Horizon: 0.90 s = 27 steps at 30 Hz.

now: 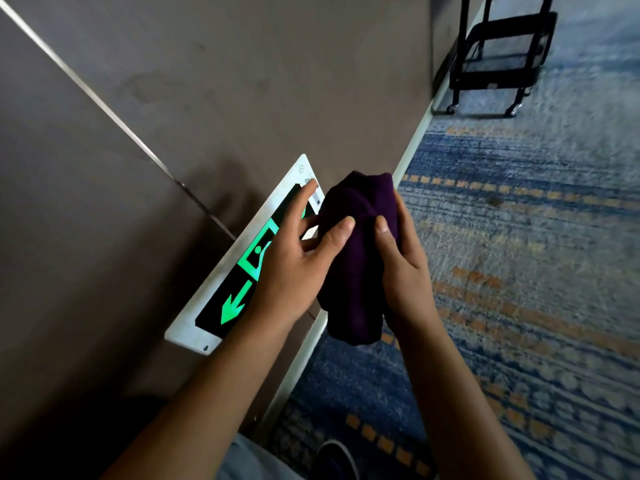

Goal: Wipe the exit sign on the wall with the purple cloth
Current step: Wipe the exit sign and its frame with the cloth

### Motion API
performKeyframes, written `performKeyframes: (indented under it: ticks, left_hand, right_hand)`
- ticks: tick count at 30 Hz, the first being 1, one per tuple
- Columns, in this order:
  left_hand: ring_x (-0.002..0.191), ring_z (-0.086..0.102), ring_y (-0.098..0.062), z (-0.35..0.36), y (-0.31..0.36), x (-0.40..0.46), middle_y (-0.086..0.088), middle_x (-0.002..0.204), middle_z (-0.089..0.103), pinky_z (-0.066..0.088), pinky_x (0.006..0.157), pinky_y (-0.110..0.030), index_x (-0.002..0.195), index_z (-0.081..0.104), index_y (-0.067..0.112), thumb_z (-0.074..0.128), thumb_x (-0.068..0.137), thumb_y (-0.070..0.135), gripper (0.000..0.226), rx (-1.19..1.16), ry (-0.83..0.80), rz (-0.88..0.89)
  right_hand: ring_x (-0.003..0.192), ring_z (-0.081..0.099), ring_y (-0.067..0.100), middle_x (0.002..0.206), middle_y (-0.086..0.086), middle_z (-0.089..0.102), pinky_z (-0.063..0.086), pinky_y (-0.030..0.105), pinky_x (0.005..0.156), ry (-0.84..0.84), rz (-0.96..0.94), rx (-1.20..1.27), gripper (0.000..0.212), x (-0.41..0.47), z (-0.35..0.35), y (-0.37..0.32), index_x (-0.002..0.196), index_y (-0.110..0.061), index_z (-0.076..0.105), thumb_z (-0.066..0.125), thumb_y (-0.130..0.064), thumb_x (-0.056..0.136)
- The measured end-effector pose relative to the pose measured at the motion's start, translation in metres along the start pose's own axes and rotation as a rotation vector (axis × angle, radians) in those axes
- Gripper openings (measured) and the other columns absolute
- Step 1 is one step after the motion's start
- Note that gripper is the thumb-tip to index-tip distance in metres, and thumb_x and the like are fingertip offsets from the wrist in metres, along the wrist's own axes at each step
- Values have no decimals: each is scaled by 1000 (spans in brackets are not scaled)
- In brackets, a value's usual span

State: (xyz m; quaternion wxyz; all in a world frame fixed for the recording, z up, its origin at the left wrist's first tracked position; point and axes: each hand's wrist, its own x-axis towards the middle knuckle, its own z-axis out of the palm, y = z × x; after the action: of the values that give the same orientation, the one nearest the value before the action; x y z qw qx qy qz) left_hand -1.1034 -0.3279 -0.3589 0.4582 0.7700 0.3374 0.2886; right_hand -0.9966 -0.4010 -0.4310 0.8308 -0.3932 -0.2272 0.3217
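Note:
The exit sign (221,303) is a black panel with a green arrow and running-figure symbol in a white frame, set low on the brown wall. The purple cloth (356,258) is bunched up just right of the sign, off its surface. My right hand (401,268) grips the cloth from the right side. My left hand (294,268) lies over the sign's right half, thumb pressed on the cloth and fingers spread, the fingertips reaching the sign's upper corner.
A white skirting strip (412,150) runs along the foot of the wall. Blue and orange patterned carpet (519,271) covers the floor to the right. A black wheeled cart (498,53) stands at the top right. A dark shoe (337,459) shows at the bottom.

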Motion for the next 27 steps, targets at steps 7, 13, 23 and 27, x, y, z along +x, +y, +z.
performKeyframes:
  ticks: [7,13,23,27]
  left_hand:
    - [116,67,2,14,-2,-8,33,118,70,58,97,-33,144,50,46,76,88,44,62,-127,63,-31]
    - [109,73,-9,15,-6,-7,7,120,76,62,92,-35,136,55,45,78,88,28,57,-177,199,-6]
    - [100,71,0,2,0,-5,8,114,72,55,78,-11,131,50,54,79,88,24,59,96,209,93]
    - [93,73,3,6,-5,-8,8,103,73,54,73,-10,138,52,45,81,87,15,66,39,160,26]
  right_hand:
    - [128,63,15,135,-5,69,54,23,96,30,155,172,38,-15,10,0,141,-36,59,53,-31,104]
    - [128,63,18,137,0,68,51,30,105,-40,96,45,44,-19,11,-2,147,-27,53,55,-25,103]
    - [153,29,13,167,-5,26,44,53,113,172,-403,-535,64,-27,9,-14,158,-34,33,59,-40,100]
    - [151,31,3,167,-7,29,37,36,120,32,-297,-583,50,-33,26,-7,151,-40,46,48,-47,101]
